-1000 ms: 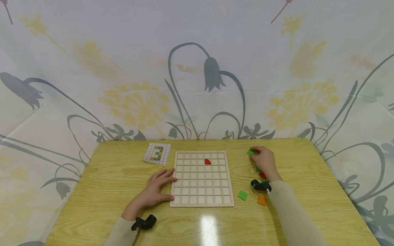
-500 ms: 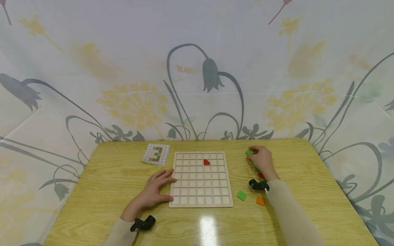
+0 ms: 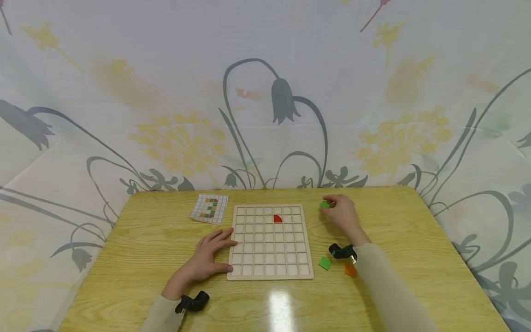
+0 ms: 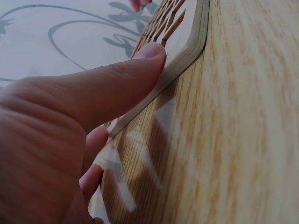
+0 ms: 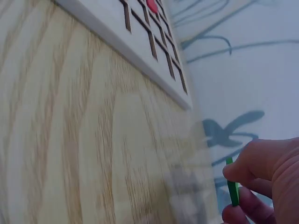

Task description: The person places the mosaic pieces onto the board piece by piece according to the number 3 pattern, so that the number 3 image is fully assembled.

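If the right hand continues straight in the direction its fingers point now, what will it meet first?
The right hand, pinching a green tile, points left toward the grid board. It would probably meet the board's right edge near the far corner first; the bare table lies between. Its height above the table is unclear.

Patterned card (image 3: pixel 209 208) at the table's (image 3: pixel 415 240) far left, loose tiles — green (image 3: pixel 325 263), orange (image 3: pixel 350 270) — floral backdrop (image 3: pixel 265 92).
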A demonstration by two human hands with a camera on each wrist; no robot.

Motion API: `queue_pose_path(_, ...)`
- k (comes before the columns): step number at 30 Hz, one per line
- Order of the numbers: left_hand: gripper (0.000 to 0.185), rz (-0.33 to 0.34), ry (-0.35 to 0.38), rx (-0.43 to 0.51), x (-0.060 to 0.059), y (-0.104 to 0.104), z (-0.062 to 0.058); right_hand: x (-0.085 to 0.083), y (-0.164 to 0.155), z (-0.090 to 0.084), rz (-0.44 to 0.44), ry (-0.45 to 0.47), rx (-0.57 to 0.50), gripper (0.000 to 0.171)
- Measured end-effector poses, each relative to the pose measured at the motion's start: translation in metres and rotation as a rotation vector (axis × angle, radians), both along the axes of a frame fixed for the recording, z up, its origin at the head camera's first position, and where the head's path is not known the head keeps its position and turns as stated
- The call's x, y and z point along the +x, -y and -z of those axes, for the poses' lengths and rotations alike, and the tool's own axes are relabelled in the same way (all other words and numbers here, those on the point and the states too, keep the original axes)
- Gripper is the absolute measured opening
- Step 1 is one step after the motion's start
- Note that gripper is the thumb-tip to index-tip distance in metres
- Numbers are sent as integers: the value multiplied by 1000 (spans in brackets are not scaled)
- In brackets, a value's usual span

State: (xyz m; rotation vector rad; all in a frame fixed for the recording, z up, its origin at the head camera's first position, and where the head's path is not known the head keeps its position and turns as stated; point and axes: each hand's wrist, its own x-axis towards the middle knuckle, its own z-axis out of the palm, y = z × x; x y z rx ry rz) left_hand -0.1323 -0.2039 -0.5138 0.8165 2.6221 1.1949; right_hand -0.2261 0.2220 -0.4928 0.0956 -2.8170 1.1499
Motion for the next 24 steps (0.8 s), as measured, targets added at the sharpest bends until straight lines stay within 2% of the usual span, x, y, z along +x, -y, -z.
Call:
queue_pose_path(10,57,-5,-8,-11,0,0,0,6,37,-7,-103,5,-45,33)
queue_pose_path(24,57,-7,-12,-6,2,0,0,7,84,1,-240,-27,-46,29)
